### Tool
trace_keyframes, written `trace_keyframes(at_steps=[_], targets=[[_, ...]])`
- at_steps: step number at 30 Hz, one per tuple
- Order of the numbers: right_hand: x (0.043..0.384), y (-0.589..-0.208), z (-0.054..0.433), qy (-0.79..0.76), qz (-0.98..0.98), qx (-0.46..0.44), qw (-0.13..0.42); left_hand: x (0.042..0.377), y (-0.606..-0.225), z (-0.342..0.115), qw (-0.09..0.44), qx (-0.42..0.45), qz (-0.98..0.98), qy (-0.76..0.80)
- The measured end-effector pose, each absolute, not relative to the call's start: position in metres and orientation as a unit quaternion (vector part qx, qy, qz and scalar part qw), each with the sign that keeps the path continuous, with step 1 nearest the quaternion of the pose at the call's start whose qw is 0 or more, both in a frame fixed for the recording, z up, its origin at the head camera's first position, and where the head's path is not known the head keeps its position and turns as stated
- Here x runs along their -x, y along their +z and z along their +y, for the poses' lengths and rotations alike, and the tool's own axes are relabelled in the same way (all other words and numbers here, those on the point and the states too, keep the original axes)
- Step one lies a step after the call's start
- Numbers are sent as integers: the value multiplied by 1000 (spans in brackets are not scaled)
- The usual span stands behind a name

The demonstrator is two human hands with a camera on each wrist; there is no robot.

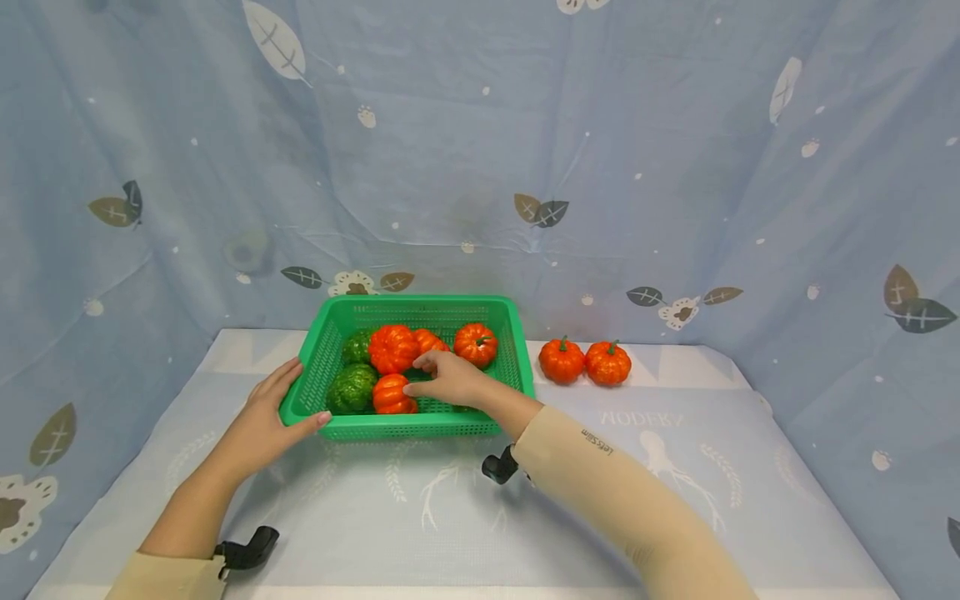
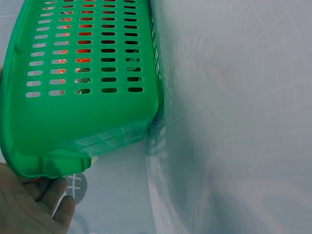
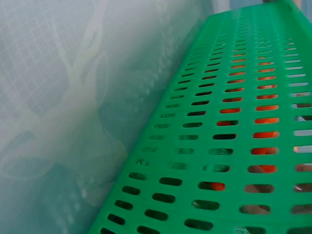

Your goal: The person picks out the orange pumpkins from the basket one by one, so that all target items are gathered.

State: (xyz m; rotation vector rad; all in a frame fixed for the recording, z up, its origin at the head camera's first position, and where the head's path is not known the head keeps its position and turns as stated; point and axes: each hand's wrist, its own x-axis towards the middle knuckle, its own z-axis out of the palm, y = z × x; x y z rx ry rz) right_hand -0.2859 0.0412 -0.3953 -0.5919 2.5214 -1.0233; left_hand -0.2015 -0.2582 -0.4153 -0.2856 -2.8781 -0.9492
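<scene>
A green plastic basket (image 1: pixel 420 428) holds several orange pumpkins and dark green ribbed, gourd-like vegetables. At its left end, my left hand (image 1: pixel 264 414) grips the rim, with the thumb over the front corner and the fingers along the outer side. In the left wrist view, the fingers (image 2: pixel 51 195) of this hand lie under the rim. My right hand (image 1: pixel 455 379) reaches in over the front, thumb and forefinger spread apart. Its thumb tip is right at a small orange pumpkin (image 1: pixel 392 395); the forefinger is near another pumpkin (image 1: pixel 430 341) behind. The right wrist view shows only the basket's slotted wall (image 3: pixel 219 122).
Two orange pumpkins (image 1: pixel 561 361) with green stems stand on the table right of the basket. Inside, one pumpkin (image 1: pixel 476 344) sits at the right and a green gourd (image 1: pixel 352 388) at the front left. A blue patterned curtain (image 1: pixel 465 150) encloses the table (image 1: pixel 420 517).
</scene>
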Motion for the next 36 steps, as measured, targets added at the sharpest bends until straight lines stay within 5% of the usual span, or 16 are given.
trace_keyframes(at_steps=[21, 36], targets=[[290, -408, 26, -357, 881, 200, 238, 201, -416, -259, 45, 91, -947, -304], [290, -409, 33, -371, 881, 201, 216, 201, -415, -256, 47, 92, -945, -310]])
